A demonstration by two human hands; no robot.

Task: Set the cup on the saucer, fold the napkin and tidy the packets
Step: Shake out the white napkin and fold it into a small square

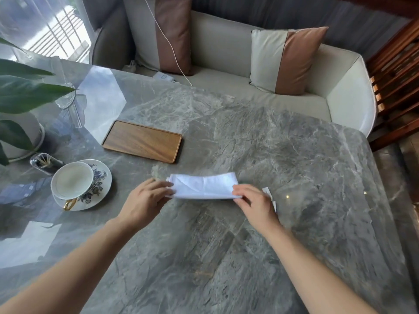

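The white napkin (205, 186) lay folded into a long strip on the grey marble table (294, 155), just nearer the person than the wooden tray (142, 141). The left hand (145, 200) pinched the strip's left end between thumb and fingers, and the right hand (254, 201) pinched its right end the same way. The cup (72, 180) sat tilted on the flowered saucer (103, 184), well to the left of the tray's near corner. White packets (269, 196) peeked out just beyond the right hand, mostly hidden by it.
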